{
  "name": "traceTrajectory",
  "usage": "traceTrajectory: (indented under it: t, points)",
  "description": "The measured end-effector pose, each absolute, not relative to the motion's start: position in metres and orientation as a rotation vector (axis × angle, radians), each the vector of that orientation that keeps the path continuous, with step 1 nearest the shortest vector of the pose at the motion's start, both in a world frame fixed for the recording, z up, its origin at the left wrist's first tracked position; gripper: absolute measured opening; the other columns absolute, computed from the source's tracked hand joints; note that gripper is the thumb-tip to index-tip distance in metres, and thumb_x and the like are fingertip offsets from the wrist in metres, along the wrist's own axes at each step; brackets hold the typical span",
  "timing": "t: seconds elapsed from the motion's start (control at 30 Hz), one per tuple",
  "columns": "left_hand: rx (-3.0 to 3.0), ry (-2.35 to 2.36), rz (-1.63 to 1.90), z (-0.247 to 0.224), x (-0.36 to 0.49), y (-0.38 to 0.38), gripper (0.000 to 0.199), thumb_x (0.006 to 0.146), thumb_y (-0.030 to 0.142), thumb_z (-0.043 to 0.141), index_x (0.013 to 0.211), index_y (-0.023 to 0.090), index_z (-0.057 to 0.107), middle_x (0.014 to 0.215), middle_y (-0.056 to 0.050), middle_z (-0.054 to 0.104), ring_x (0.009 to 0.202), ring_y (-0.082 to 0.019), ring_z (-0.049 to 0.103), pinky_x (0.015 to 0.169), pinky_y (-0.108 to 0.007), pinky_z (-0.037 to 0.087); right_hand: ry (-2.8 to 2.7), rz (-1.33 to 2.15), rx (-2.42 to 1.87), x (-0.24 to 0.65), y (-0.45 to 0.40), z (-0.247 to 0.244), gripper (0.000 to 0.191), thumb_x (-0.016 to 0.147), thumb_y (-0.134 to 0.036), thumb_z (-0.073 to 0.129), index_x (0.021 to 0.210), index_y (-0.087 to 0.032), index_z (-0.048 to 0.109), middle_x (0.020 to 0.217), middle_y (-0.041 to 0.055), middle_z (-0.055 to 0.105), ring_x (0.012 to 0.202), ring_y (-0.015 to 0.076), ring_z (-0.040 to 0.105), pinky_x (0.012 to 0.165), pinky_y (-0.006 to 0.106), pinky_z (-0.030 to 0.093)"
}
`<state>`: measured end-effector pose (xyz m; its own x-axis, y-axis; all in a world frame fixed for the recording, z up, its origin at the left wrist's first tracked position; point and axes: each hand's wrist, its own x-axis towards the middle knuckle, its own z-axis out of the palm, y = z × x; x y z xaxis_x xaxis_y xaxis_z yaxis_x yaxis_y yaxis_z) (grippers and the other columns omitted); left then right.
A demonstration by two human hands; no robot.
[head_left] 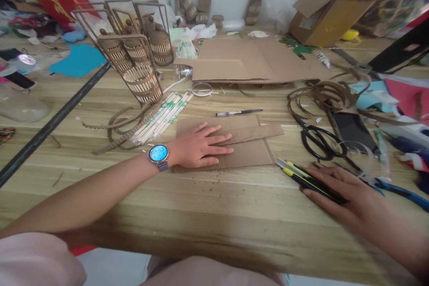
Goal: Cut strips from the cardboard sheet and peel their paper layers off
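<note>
My left hand [201, 145] lies flat with its fingers spread, pressing on a cardboard strip [258, 135] and the brown cardboard sheet [248, 156] beneath it. The strip sticks out past the sheet's right edge. In my right hand [348, 194] is a yellow and black utility knife [308, 181], the fingers closed around its body. Its tip points left, near the sheet's lower right corner. A pen [238, 113] rests on the table just beyond the sheet. Black-handled scissors [321, 143] lie to the right, above the knife.
Several woven-looking model lanterns [144, 80] stand at the back left, beside wrapped sticks [164, 118]. A larger cardboard piece [241, 60] lies behind the pen. Coiled brown strips [321, 96], a dark phone-like slab [355, 132] and blue-handled pliers [402, 192] are on the right.
</note>
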<state>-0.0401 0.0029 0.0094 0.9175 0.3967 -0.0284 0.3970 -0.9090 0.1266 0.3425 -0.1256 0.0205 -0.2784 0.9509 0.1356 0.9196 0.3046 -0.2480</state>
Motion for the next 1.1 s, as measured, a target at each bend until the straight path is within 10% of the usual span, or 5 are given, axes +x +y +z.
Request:
traceTrajectory:
  t: [1.1]
  points:
    - [2.889, 0.757, 0.035, 0.005, -0.031, -0.005, 0.046, 0.107, 0.045, 0.037, 0.152, 0.038, 0.043, 0.166, -0.001, 0.03, 0.154, -0.034, 0.022, 0.12, -0.067, 0.017, -2.25, 0.18, -1.745, 0.334, -0.134, 0.017, 0.053, 0.091, -0.063, 0.049, 0.106, -0.022, 0.077, 0.104, 0.013, 0.072, 0.095, 0.0288, 0.071, 0.086, 0.042, 0.061]
